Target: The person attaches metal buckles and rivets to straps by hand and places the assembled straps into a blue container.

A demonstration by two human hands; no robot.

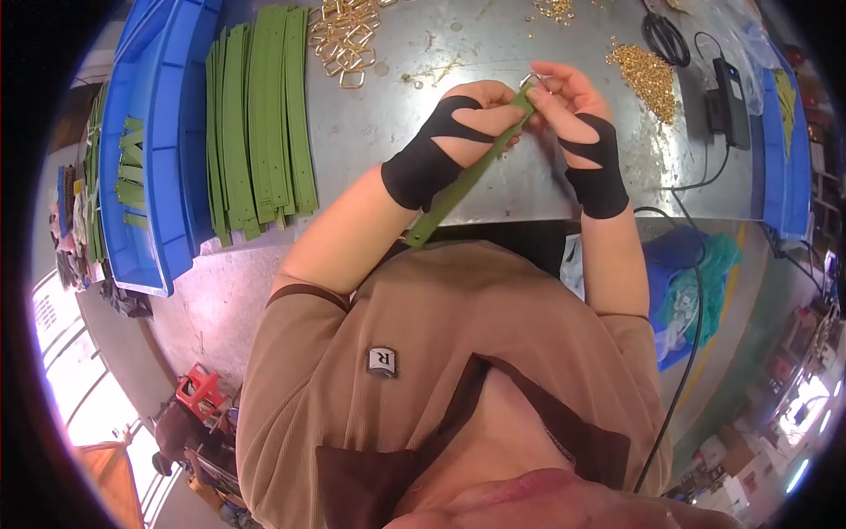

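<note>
Both hands are raised over the metal table, with a green strap between them. The strap slants from my fingertips down toward my chest, and a hole shows near its lower end. My left hand, in a black wrist support, is closed around the strap near its upper end. My right hand, also in a black support, pinches the upper end, where a small shiny metal piece shows. That piece looks like part of a buckle, mostly hidden by my fingers.
Green straps lie in rows at left beside a blue bin. Gold rectangular buckles are piled behind them. Small gold rivets lie at right, near a black power adapter and its cable. The table ends near my waist.
</note>
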